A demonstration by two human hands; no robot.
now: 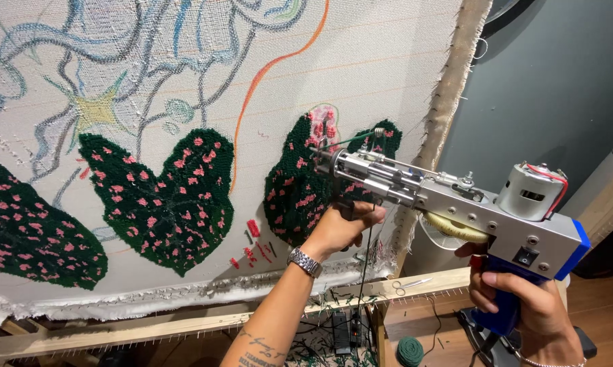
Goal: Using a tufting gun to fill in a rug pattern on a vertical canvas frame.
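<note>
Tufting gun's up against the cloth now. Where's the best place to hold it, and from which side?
Hold the tufting gun at two points from below: the right hand around the blue rear grip, the left hand on the front handle under the barrel. Both handles hang down; motor and needle parts stay clear.

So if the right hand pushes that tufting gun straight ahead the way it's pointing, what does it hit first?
Most likely the dark green tufted leaf with pink spots on the stretched cloth. The right hand grips the blue handle, and the gun's needle tip already looks at or very near that leaf; depth is unclear.
</note>
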